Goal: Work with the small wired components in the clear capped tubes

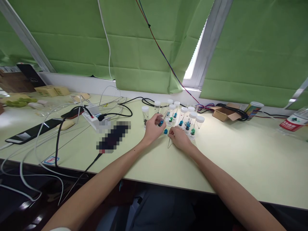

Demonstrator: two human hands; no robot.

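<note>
My left hand (153, 127) is closed, thumb and fingers curled around a small blue piece (161, 123) with thin wire by it. Whether clear plastic surrounds that piece is hard to tell. Between the hands, another small blue piece (165, 131) rests low at the table surface. My right hand (180, 137) pinches a thin bent wire (168, 143), which hangs toward the front. Around both hands stand several clear tubes with white caps, such as a left one (145, 116) and a right one (199, 120). Blue or green pieces with wires show inside many of them.
A power strip (92, 119) with tangled cables lies left, near a black phone (36, 130) and a blurred-out dark device (113, 138). Toward the back right are an open cardboard box (225, 113), a printed canister (253, 110) and a labelled plastic bottle (295, 122). Green blinds hang behind.
</note>
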